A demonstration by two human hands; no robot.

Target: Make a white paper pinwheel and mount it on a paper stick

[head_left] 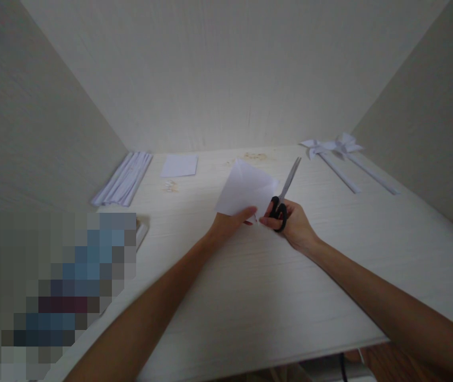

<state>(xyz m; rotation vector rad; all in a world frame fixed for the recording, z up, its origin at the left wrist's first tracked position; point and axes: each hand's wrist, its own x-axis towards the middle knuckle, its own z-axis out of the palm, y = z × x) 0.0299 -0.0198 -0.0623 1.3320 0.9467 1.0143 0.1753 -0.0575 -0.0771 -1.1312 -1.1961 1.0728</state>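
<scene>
My left hand [229, 223] pinches the near corner of a folded white paper sheet [246, 188], which is lifted and tilted above the white table [250, 297]. My right hand [293, 222] is closed through the black handles of a pair of scissors [284, 196]. The metal blades point away from me and to the right of the sheet, close together. The two hands almost touch at the paper's near corner.
A bundle of white paper strips [125, 178] lies at the back left, with a small white square sheet [179, 165] and a few small pins [170, 185] beside it. Two white paper pinwheels on sticks [340, 154] lie at the back right. Pale walls enclose three sides.
</scene>
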